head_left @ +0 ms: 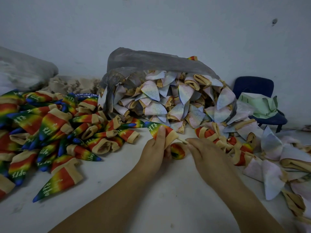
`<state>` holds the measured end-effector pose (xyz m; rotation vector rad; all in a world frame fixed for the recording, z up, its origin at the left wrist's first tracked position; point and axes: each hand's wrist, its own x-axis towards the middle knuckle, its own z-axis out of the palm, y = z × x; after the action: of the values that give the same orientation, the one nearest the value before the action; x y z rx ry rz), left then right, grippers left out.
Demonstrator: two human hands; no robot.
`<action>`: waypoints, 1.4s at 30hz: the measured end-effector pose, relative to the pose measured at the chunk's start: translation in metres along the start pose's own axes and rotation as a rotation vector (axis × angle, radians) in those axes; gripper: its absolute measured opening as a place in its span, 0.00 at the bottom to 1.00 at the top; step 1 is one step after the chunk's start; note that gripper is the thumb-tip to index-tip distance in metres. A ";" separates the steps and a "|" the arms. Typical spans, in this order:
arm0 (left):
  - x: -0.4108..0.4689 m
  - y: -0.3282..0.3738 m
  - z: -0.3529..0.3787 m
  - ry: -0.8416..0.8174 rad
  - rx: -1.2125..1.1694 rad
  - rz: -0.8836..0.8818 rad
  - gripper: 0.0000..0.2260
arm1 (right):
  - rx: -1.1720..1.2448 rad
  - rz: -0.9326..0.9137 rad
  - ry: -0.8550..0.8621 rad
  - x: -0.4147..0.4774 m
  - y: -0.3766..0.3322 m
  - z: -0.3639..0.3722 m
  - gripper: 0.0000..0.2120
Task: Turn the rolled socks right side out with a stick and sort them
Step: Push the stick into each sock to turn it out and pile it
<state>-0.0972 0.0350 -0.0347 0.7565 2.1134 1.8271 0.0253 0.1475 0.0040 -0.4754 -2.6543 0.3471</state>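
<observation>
Near centre on the white work surface [151, 199]: left hand [154, 152], fingers curled round one rainbow sock [159, 131], thumb pressed flat along its side. The sock's blue tip points far-left and its beige cuff faces right. Right hand [207, 153], just beside the cuff, fingertips pinching a thin pale stick [182, 140] that runs into the cuff opening. One rolled sock [177, 151], rainbow-coloured, sits below the cuff between the two hands; contact with either hand cannot be told. Left side: sorted pile [50, 132] of cone-shaped rainbow socks with beige cuffs, several lettered in white, spread from the near left edge to the centre. Far centre: grey plastic bag [151, 61] lying open toward the viewer, filled with pale inside-out socks [168, 101]. Right of the hands: a string of rolled red-and-beige socks [217, 137], and beyond them loose pale socks [272, 157] scattered to the near right edge. Far left: a second grey bag [25, 71], closed, with a beige heap [72, 84] beside it. Far right: blue chair [255, 88] against the wall, carrying green folded material [262, 105].
</observation>
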 end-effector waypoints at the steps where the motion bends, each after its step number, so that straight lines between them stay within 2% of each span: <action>1: 0.002 -0.002 -0.001 0.000 -0.008 0.009 0.36 | -0.027 0.007 -0.009 0.000 0.005 -0.002 0.15; 6: 0.003 0.000 0.000 -0.023 0.019 0.030 0.35 | -0.065 0.032 -0.056 -0.003 0.009 -0.005 0.16; 10: -0.003 0.006 0.000 -0.092 0.060 0.028 0.34 | -0.060 0.013 -0.023 -0.005 0.004 0.001 0.15; 12: -0.004 0.011 0.002 -0.119 0.035 0.049 0.34 | 0.050 0.032 0.003 -0.005 0.005 0.006 0.15; 15: -0.007 0.018 0.003 -0.145 -0.024 0.141 0.34 | 0.388 0.111 0.025 -0.006 0.001 0.014 0.11; 18: -0.005 0.019 0.000 -0.141 -0.012 0.142 0.34 | 0.484 0.132 0.004 -0.006 -0.002 0.019 0.10; 21: -0.004 0.014 -0.006 -0.161 0.020 0.072 0.35 | 0.424 0.084 -0.035 -0.005 0.002 0.019 0.10; 23: -0.004 0.011 -0.009 -0.146 -0.022 0.010 0.31 | 0.339 0.056 -0.027 -0.004 0.004 0.017 0.10; 26: 0.000 0.011 -0.014 -0.109 -0.280 -0.063 0.20 | 0.214 0.023 0.008 0.000 0.009 0.013 0.14; 29: 0.002 0.012 -0.017 -0.162 -0.606 -0.099 0.12 | 0.098 -0.026 0.019 0.000 0.013 0.010 0.13; 32: -0.005 0.020 -0.017 -0.210 -0.697 -0.147 0.08 | 0.068 -0.085 0.044 0.000 0.010 0.008 0.13; 36: -0.008 0.024 -0.013 -0.157 -0.656 -0.192 0.20 | 0.060 -0.100 0.062 -0.001 0.006 0.008 0.13; 42: -0.006 0.023 -0.006 -0.063 -0.478 -0.077 0.23 | 0.067 -0.025 0.017 -0.006 -0.006 0.016 0.15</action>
<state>-0.0900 0.0287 -0.0124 0.5913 1.5453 2.1116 0.0212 0.1372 -0.0104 -0.4216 -2.6205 0.4206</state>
